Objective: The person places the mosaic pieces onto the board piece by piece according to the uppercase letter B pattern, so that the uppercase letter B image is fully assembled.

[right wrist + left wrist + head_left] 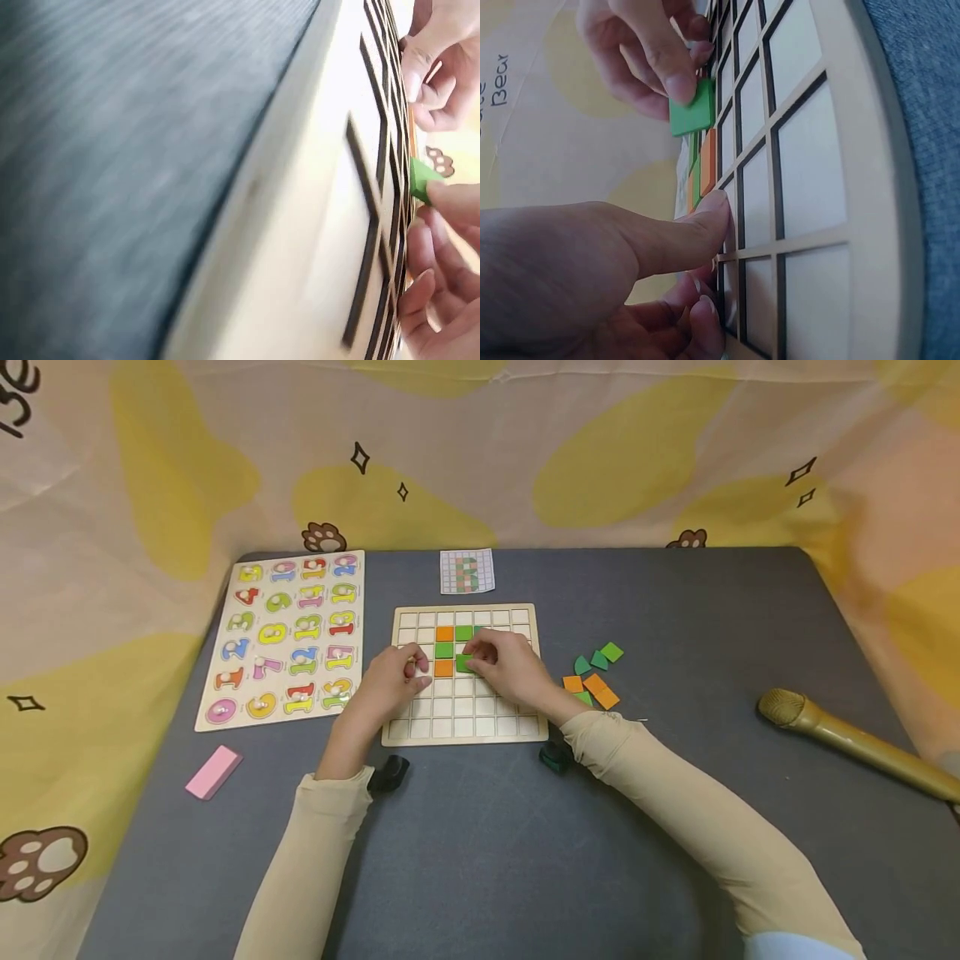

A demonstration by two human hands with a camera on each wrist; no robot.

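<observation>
A square wooden grid board (465, 728) lies in the middle of the table, with orange and green tiles set in some of its cells. Between thumb and fingers, my right hand (517, 670) pinches a green square tile (692, 111), tilted over the grid beside an orange tile (708, 161). That hand hides part of the board's upper right. My left hand (386, 687) is at the board's left side with fingers loosely bent and nothing held. In the left wrist view its thumb tip (716, 204) rests at the grid near the orange tile.
Loose green and orange tiles (573, 684) lie right of the board. A pattern card (446, 578) sits behind it. To the left are a number puzzle board (251, 681) and a pink block (213, 772); a gold microphone (847, 735) lies far right.
</observation>
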